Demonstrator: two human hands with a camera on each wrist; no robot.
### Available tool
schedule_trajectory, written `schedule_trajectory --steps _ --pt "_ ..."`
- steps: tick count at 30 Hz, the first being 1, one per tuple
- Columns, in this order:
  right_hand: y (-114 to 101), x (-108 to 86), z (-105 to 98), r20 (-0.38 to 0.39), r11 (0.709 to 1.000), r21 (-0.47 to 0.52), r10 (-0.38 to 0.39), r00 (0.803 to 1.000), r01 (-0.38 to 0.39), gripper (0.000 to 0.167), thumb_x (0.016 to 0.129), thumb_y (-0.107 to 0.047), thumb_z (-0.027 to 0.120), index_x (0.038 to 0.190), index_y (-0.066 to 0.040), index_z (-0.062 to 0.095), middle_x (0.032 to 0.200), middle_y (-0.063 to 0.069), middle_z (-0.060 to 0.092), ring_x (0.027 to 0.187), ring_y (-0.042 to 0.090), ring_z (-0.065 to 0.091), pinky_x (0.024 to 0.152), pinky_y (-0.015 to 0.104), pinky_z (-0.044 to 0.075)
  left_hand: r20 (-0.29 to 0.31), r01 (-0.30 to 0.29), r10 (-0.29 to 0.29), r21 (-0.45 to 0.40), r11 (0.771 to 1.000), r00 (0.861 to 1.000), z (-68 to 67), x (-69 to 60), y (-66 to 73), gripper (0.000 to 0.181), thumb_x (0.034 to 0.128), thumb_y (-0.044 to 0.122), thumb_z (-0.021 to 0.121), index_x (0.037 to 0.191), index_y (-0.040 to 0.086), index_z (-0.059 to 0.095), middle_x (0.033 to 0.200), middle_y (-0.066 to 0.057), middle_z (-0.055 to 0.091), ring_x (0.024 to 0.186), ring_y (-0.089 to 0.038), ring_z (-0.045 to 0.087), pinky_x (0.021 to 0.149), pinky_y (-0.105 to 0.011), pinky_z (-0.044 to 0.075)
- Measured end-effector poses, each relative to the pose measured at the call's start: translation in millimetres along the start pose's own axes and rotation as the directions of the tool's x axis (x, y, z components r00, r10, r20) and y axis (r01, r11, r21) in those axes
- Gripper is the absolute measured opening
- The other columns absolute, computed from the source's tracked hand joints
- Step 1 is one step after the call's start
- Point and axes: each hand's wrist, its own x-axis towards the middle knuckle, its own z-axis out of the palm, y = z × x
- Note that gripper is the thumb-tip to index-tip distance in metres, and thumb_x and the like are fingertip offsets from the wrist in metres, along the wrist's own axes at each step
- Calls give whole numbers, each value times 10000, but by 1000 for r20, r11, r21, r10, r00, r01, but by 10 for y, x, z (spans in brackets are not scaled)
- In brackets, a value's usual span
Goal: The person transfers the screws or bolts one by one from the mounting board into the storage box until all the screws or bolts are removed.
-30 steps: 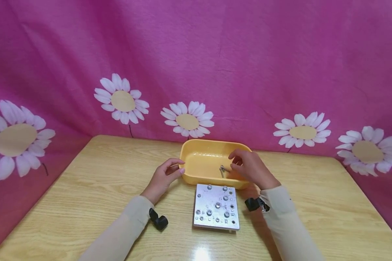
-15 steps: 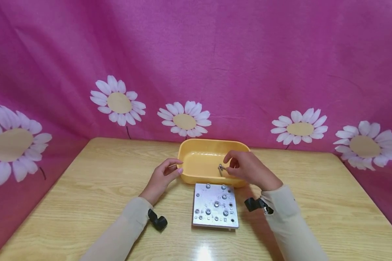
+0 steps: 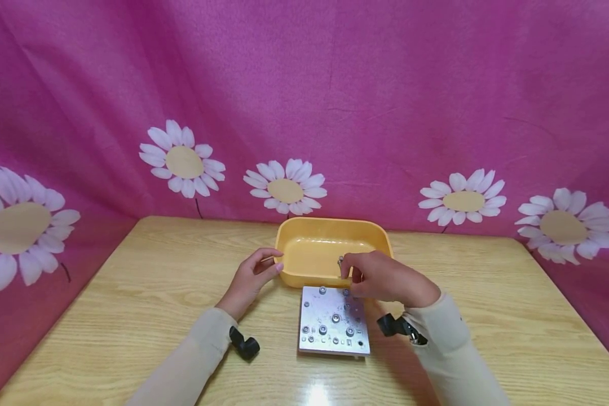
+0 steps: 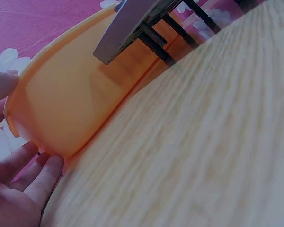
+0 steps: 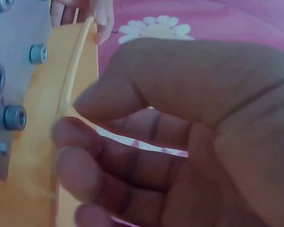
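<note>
A yellow plastic tray (image 3: 304,276) stands at the back of the table. My left hand (image 3: 248,279) is at its left end, thumb and fingertips touching the end wall and rim with relaxed fingers. My right hand (image 3: 383,276) is over the near rim, its thumb and index finger pinched together, apparently on a small bolt that the fingers hide. Another bolt (image 3: 340,262) lies in the tray beside the fingertips. In front of the tray is a metal plate (image 3: 325,310) with several socket-head bolts and holes; the right hand partly covers its far right corner.
Threaded shafts (image 4: 156,47) stick out beneath the plate, which stands raised above the wooden table (image 3: 193,270). Behind the table hangs a pink curtain (image 3: 365,113) with white flowers. Black straps or mounts (image 3: 398,327) are on both wrists.
My right hand reached the bolts in the tray, then came toward the near rim and plate. Two bolts showed in the tray before; one shows now. The left hand stayed put.
</note>
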Motion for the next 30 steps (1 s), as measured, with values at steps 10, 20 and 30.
schedule_trajectory --steps 10,20,30 --pt "-120 -27 88 139 997 11 76 987 -79 134 838 -91 729 890 -182 645 777 -18 590 764 164 542 690 306 469 -2 3 -3 2 1000 1000 4 -4 12 284 898 294 696 1163 216 632 1312 27 525 1246 -184 506 1039 -326 434" --pt "-194 2 173 195 999 -21 48 980 -45 141 816 -111 748 858 -192 641 761 -34 600 727 145 555 680 315 469 -4 -1 1 -4 1000 1000 4 3 11 256 911 245 683 1159 209 629 1301 24 532 1233 -178 517 1035 -319 438" --pt "-261 -3 266 259 995 4 92 961 -97 150 806 -118 751 845 -187 623 774 -10 597 657 137 580 568 284 528 -11 14 -14 10 1000 1000 6 -1 12 259 911 256 682 1163 225 628 1311 32 528 1250 -189 505 1045 -342 430"
